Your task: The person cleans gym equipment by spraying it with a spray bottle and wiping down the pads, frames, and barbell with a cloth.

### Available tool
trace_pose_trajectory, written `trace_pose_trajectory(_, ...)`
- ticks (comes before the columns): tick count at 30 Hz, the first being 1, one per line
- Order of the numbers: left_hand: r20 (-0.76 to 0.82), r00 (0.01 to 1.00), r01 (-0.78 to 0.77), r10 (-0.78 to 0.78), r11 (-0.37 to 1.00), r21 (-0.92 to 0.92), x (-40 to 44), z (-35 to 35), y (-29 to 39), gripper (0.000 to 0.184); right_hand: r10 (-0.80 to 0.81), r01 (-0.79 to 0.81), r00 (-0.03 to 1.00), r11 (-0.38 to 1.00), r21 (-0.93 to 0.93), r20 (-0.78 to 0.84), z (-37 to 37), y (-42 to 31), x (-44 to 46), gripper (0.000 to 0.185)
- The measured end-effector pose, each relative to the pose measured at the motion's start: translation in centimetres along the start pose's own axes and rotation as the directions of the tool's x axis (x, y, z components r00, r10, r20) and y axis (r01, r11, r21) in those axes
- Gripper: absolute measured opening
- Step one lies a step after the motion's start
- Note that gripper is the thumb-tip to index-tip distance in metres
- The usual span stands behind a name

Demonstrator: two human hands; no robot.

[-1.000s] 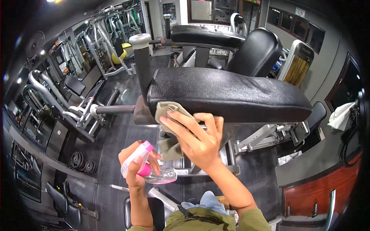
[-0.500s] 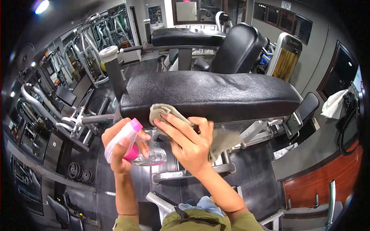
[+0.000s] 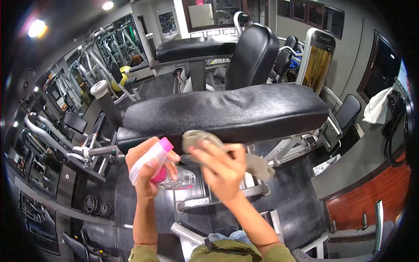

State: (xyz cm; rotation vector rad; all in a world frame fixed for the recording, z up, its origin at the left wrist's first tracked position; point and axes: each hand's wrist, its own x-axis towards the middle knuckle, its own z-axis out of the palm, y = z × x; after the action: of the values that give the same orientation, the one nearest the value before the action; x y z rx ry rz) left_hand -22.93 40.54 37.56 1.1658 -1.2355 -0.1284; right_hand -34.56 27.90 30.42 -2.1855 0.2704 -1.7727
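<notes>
The single head view, very wide with dark rounded edges, looks forward and down from above the shirt [image 3: 224, 252]. The left hand [image 3: 147, 170] and right hand [image 3: 221, 171] are near, the pad [image 3: 244, 104] just beyond, a window [image 3: 226, 12] far.

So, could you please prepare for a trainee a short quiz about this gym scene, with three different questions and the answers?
1. Which grip holds the spray bottle, left or right?
2. True or false: the bottle's nozzle is pink.
3. The cloth in the right grip is at which part of the long black pad?
A) far side
B) near side
C) middle of the top

Key:
1. The left grip.
2. True.
3. B.
</notes>
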Motion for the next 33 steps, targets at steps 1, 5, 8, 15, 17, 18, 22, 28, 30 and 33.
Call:
trace_pose_trajectory(1, -0.041, 0.999, -0.005, 0.005, 1.000, 0.004, 0.0, 0.3, 0.0, 0.062, -0.016, 0.016, 1.000, 1.000, 0.014, 0.022, 0.6, -0.5, 0.0, 0.046)
trace_pose_trajectory(5, -0.131, 0.991, 0.036, -0.033, 0.999, 0.023, 0.5, 1.1, 0.1, 0.060, -0.067, 0.067, 0.996, 0.998, 0.021, 0.050, -0.1, 0.4, -0.1, 0.041)
trace_pose_trajectory(8, -0.154, 0.987, 0.065, -0.048, 0.992, 0.111, 0.5, 1.4, -0.1, 0.054, -0.084, 0.090, 0.989, 0.995, -0.040, 0.123, -2.8, 3.2, -0.9, 0.039)
trace_pose_trajectory(15, -0.236, 0.972, 0.023, 0.009, 0.991, 0.131, 0.4, 1.8, -0.9, 0.050, 0.051, -0.048, 0.997, 0.998, 0.048, -0.064, -3.3, 3.2, 1.1, 0.035)
trace_pose_trajectory(17, -0.247, 0.969, 0.018, 0.022, 0.987, 0.160, 0.3, 1.8, -1.2, 0.054, -0.089, 0.089, 0.996, 0.996, 0.012, -0.016, -1.6, 2.1, 1.6, 0.040)
trace_pose_trajectory(18, -0.248, 0.969, 0.023, 0.018, 0.987, 0.162, 0.2, 1.8, -1.2, 0.054, -0.097, 0.097, 0.995, 0.995, 0.019, -0.001, -1.1, 1.0, 2.0, 0.040)
trace_pose_trajectory(22, -0.263, 0.965, 0.032, 0.017, 0.983, 0.182, 0.4, 1.6, -1.2, 0.055, -0.122, 0.120, 0.991, 0.992, 0.035, 0.062, -1.6, 1.3, 2.0, 0.042)
trace_pose_trajectory(28, -0.263, 0.965, 0.050, 0.000, 0.982, 0.181, 0.4, 1.5, -0.6, 0.051, 0.030, -0.034, 0.999, 0.995, -0.095, -0.043, -6.2, 6.6, -0.2, 0.047)
trace_pose_trajectory(30, -0.269, 0.963, 0.043, 0.008, 0.982, 0.183, 0.5, 1.5, -0.7, 0.052, 0.135, -0.146, 0.980, 0.987, -0.065, -0.147, -7.5, 6.7, 1.1, 0.046)
trace_pose_trajectory(33, -0.273, 0.962, 0.031, 0.022, 0.981, 0.189, 0.5, 1.8, -0.9, 0.053, 0.117, -0.121, 0.974, 0.993, -0.008, -0.196, -6.1, 5.7, 2.3, 0.046)
